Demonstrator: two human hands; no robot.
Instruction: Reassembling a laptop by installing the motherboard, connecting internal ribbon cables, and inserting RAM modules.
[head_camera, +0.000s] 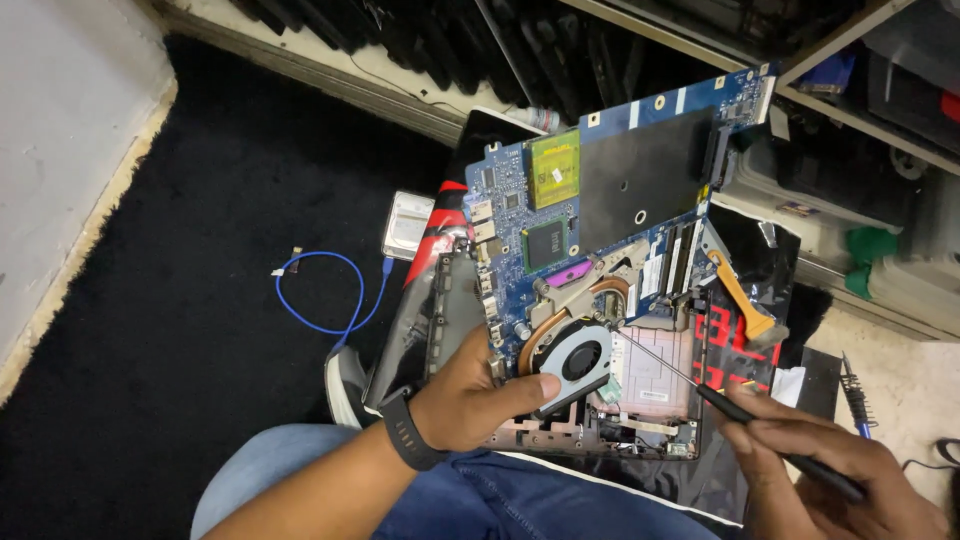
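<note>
Left hand (470, 395) clamped on the lower edge of the tilted blue motherboard (600, 210), thumb pressed across the rim of the round cooling fan (578, 362); right hand (840, 470) closed around the black handle of a thin screwdriver (700, 385), well apart from the left. Screwdriver's long axis running from 4 o'clock up toward 10 o'clock, tip just beside the fan's upper-right corner, left hand the nearer to the fan. Screw under the tip too small to make out; right hand's fingers cut off by the frame edge, laptop base (600, 425) largely hidden beneath the board.

A black carpet (180, 300) covers the floor. A pale wall (70, 130) stands at the left. Cluttered shelves (860, 90) line the far side under dim light.
</note>
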